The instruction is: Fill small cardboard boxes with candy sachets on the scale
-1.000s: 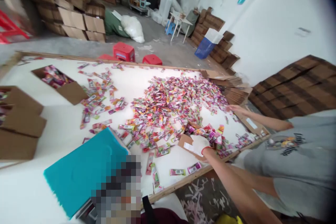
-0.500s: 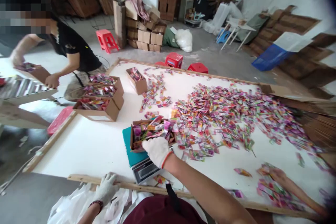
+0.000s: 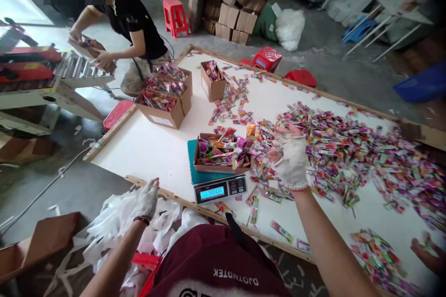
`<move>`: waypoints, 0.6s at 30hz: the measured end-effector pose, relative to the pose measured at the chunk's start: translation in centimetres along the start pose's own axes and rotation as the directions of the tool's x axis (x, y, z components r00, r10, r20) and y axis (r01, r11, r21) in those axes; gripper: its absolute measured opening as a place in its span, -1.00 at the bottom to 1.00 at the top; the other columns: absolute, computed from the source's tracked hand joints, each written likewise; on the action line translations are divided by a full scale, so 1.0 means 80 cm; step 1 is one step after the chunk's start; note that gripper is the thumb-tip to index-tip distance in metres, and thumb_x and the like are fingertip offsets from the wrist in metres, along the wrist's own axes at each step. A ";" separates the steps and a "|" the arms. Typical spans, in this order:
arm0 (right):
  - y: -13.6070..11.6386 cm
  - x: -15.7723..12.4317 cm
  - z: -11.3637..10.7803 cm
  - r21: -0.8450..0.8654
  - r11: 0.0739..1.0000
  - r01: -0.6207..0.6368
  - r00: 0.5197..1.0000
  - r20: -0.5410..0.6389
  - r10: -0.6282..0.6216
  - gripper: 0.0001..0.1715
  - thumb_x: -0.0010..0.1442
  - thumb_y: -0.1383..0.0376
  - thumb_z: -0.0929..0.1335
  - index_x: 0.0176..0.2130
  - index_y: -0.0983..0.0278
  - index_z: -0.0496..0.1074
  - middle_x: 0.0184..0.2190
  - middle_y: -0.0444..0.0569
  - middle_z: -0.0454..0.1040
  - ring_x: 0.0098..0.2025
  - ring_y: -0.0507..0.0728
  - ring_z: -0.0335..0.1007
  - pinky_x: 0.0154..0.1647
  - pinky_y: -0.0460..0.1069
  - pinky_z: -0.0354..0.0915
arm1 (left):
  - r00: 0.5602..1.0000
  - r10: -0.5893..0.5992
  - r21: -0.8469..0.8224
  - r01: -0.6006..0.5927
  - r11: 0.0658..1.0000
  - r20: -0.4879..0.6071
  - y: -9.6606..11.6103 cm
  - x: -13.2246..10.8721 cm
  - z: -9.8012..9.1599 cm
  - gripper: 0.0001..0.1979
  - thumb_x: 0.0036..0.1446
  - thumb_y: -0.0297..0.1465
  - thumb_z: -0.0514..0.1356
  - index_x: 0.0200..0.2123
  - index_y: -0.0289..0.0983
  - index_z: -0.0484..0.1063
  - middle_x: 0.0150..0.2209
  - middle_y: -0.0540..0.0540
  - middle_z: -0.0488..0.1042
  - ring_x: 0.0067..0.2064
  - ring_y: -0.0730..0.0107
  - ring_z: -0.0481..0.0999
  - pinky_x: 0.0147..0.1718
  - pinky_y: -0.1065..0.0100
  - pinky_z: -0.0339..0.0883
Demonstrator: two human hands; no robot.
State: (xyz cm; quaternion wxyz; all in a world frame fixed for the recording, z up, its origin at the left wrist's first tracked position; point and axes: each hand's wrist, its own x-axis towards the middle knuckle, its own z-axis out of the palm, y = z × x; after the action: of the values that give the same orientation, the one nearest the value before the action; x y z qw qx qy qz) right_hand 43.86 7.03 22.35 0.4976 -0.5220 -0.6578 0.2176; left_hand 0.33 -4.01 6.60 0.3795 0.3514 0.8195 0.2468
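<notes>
A cardboard box [image 3: 223, 167] full of colourful wrapped packets rests on the teal plate of a digital scale [image 3: 220, 189], whose blue display is lit. To the right of the box my right hand [image 3: 292, 160], in a white glove with bare fingertips, hovers at the large pile of packets [image 3: 334, 144], fingers spread and nothing held. My left hand [image 3: 148, 199], gloved and with a bracelet at the wrist, lies at the wooden table edge left of the scale. Its fingers are stretched out and hold nothing.
Three filled boxes [image 3: 160, 118] and another box [image 3: 213, 88] stand at the table's left. Behind them a person in black [image 3: 139, 18] holds a box by a roller conveyor [image 3: 75, 67]. Another person's hand [image 3: 427, 250] is at far right. White plastic [image 3: 114, 218] hangs below the edge.
My right hand has left the box on the scale and moved right to the pile, opening. The scale's display now shows. The view has shifted; the person in black has turned their box.
</notes>
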 end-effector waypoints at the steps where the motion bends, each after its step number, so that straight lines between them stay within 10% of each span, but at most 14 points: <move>1: 0.013 0.003 0.000 0.045 0.999 -0.026 1.000 -0.013 0.026 -0.09 0.20 0.04 0.44 0.38 0.05 0.05 0.29 0.15 0.27 0.21 0.27 0.39 0.18 0.26 0.39 | 1.000 0.022 -0.036 -0.023 0.999 -0.014 0.007 0.005 0.001 -0.46 0.25 -0.05 0.01 0.10 -0.25 0.48 0.10 -0.21 0.53 0.15 0.09 0.48 0.20 0.16 0.27; 11: 0.033 0.034 0.047 -0.005 0.999 -0.049 0.994 0.095 0.049 0.16 0.18 -0.21 0.37 0.47 0.16 -0.15 0.34 0.23 0.18 0.33 0.33 0.26 0.32 0.26 0.22 | 0.981 0.192 -0.272 -0.185 0.944 -0.001 0.081 -0.001 0.020 -0.38 0.19 0.04 0.10 0.11 -0.28 0.47 0.16 -0.26 0.48 0.16 0.10 0.45 0.19 0.15 0.27; 18: -0.017 0.044 0.116 -0.461 0.840 0.286 0.861 0.509 -0.014 -0.34 0.15 0.05 0.47 0.18 0.24 0.44 -0.01 0.11 0.44 0.04 0.26 0.37 0.12 0.12 0.31 | 0.985 0.133 -0.227 -0.106 0.968 0.107 0.055 -0.028 0.041 -0.39 0.20 -0.03 0.07 0.14 -0.32 0.45 0.16 -0.29 0.48 0.15 0.04 0.45 0.23 0.05 0.22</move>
State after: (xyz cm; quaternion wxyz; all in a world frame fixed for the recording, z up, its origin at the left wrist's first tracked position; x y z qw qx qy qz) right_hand 35.18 11.83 21.17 0.1716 -0.5100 -0.8351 0.1143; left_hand 5.68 -2.50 8.61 0.4499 0.3702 0.7396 0.3368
